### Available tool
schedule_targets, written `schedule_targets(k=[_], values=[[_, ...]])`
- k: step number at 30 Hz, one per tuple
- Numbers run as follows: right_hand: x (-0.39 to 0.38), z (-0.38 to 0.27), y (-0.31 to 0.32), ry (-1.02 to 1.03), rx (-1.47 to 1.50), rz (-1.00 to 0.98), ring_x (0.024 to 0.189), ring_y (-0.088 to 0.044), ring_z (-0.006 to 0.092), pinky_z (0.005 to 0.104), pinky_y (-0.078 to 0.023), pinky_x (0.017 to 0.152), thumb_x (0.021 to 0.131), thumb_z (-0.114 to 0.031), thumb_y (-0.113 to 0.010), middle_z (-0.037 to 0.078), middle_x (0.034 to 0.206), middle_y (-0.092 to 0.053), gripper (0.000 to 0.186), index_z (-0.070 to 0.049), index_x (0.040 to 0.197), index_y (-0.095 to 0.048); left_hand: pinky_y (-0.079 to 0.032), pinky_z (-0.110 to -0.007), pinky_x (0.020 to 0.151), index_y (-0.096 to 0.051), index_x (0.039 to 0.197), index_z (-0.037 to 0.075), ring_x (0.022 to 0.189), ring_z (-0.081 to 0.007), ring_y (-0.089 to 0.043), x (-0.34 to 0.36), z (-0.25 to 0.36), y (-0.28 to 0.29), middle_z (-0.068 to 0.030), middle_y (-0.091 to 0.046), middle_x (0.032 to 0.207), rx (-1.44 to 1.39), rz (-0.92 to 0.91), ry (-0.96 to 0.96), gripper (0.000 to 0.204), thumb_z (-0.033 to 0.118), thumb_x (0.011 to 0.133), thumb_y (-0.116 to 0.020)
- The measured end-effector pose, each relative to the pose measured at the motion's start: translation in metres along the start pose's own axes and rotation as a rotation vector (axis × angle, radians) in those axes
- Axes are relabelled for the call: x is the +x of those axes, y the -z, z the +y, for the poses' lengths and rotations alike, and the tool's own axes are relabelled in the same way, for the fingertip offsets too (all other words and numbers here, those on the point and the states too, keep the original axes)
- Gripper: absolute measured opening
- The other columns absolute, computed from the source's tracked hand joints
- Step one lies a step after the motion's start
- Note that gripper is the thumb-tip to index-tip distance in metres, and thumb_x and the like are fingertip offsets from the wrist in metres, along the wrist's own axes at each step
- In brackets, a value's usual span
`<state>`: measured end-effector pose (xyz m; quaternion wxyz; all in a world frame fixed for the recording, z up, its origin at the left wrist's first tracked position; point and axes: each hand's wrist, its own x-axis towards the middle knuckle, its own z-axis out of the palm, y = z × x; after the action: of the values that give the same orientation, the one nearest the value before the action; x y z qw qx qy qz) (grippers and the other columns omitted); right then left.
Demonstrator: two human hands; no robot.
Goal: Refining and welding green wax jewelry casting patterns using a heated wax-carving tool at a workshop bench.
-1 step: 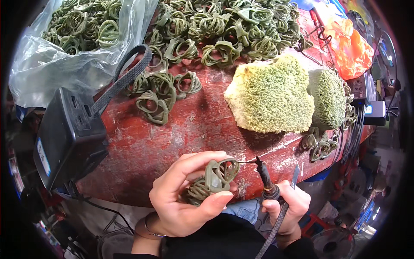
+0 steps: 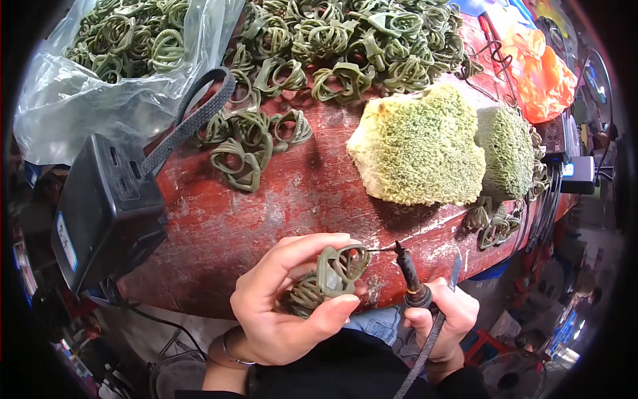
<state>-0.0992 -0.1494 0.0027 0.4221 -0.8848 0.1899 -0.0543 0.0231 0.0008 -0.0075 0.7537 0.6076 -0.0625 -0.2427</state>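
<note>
My left hand [image 2: 282, 302] is closed around several dark green, wax-like rings [image 2: 335, 274], pinching one between thumb and fingertips so its open loop faces right. My right hand [image 2: 446, 316] grips a hot-tipped pen tool like a soldering iron [image 2: 413, 282], black with a brass-coloured collar. From its dark head a thin needle tip [image 2: 382, 249] points left and reaches the rim of the held ring; whether it touches cannot be made out. A slim metal blade [image 2: 456, 271] also sticks up from my right fingers, with a long textured grey handle [image 2: 425, 356] running below.
Green rings [image 2: 325, 40] lie heaped at the back of the worn red table [image 2: 219, 219], with more in a clear plastic bag [image 2: 73, 113]. Two rough green-yellow sponge-like blocks [image 2: 419, 149] sit right of centre. A black strapped box [image 2: 109, 213] stands left; an orange bag [image 2: 538, 76] lies back right.
</note>
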Motion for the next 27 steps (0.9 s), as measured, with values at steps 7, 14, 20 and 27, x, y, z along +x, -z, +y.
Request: schedule_targets(k=[7, 14, 20, 27], values=[[0.0027, -0.0028, 0.0002, 0.014, -0.033, -0.017, 0.05, -0.056, 0.0212, 0.0279, -0.043, 0.047, 0.07, -0.029, -0.074, 0.009, 0.061, -0.056, 0.034, 0.002, 0.079, -0.063, -0.051, -0.024, 0.047, -0.046, 0.108, -0.01, 0.056, -0.0179, -0.06, 0.0004, 0.0035, 0.0011, -0.0241, -0.058, 0.097, -0.025, -0.012, 0.02, 0.054, 0.028, 0.077, -0.067], [0.003, -0.0028, 0.0017, -0.014, -0.036, -0.023, 0.051, -0.057, 0.0214, 0.0282, -0.044, 0.048, 0.07, -0.029, -0.074, 0.01, 0.061, -0.057, 0.034, 0.001, 0.079, -0.064, -0.05, -0.023, 0.044, -0.046, 0.108, -0.011, 0.059, -0.0204, -0.062, 0.0014, 0.0026, -0.0007, -0.0256, -0.058, 0.097, -0.048, -0.012, 0.028, 0.053, 0.027, 0.077, -0.066], [0.0034, -0.0043, 0.0014, -0.02, -0.024, -0.02, 0.051, -0.057, 0.0217, 0.0281, -0.045, 0.048, 0.07, -0.029, -0.074, 0.01, 0.062, -0.057, 0.033, 0.001, 0.079, -0.064, -0.049, -0.022, 0.042, -0.045, 0.109, -0.011, 0.063, -0.0216, -0.063, 0.0011, 0.0034, -0.0011, -0.0257, -0.058, 0.097, -0.058, -0.001, 0.027, 0.054, 0.028, 0.077, -0.066], [0.0021, -0.0026, 0.0013, -0.018, -0.028, -0.02, 0.052, -0.057, 0.0216, 0.0281, -0.045, 0.048, 0.069, -0.029, -0.074, 0.01, 0.063, -0.057, 0.033, 0.001, 0.079, -0.063, -0.048, -0.021, 0.041, -0.045, 0.109, -0.011, 0.063, -0.0213, -0.063, 0.0015, 0.0034, -0.0018, -0.0252, -0.058, 0.096, -0.057, 0.007, 0.018, 0.056, 0.03, 0.078, -0.066]])
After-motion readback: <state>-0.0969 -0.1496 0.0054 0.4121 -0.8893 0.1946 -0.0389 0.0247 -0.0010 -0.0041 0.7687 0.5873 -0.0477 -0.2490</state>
